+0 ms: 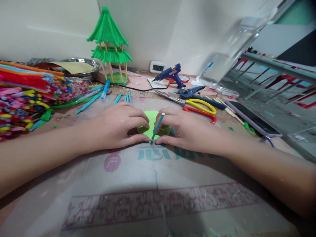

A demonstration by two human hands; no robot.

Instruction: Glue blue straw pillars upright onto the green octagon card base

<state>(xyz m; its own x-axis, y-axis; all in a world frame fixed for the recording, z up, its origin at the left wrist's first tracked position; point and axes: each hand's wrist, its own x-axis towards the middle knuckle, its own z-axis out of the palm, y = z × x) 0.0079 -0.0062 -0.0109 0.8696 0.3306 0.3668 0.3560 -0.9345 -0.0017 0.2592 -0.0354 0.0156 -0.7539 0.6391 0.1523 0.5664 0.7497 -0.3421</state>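
A light green disc point(151, 116) lies on the printed plastic sheet, between my two hands. At its near edge stands a thin blue stick point(158, 125), leaning a little to the right. My left hand point(123, 125) is curled over the disc's left side, its thumb tip at the near edge close to the stick's foot. From the right, my right hand point(179, 126) closes on the disc in the same way, its fingers behind the stick and its thumb just right of the foot. The undersides of the fingers are partly hidden.
Behind stand a green-roofed pagoda model point(108, 54) and a blue hot glue gun point(170, 74). Scissors point(201, 107), pliers point(195, 93) and a phone point(253, 118) lie right. Bundles of pipe cleaners point(27, 98) fill the left; short blue sticks point(118, 98) lie beyond my left hand.
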